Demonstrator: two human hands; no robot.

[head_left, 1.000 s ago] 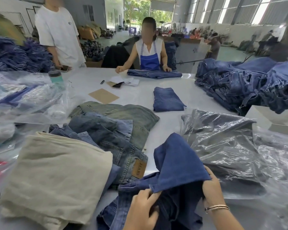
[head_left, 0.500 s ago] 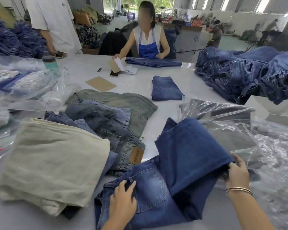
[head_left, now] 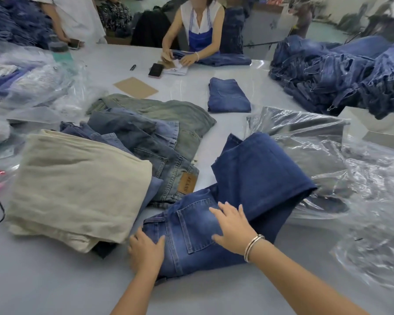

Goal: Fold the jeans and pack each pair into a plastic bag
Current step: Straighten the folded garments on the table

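Both my arms reach forward over the grey table [head_left: 55,287]. My left hand [head_left: 146,252] lies flat, fingers straight, on the waistband edge of the dark blue jeans [head_left: 248,185]. My right hand [head_left: 233,226] presses spread fingers beside the back pocket; nothing grasped by either. The jeans lie folded just before me, legs doubled back toward the plastic bags [head_left: 316,142] on my right. A beige folded garment [head_left: 77,185] sits close left, touching a heap of faded jeans [head_left: 146,137]. A folded pair [head_left: 229,95] lies farther off.
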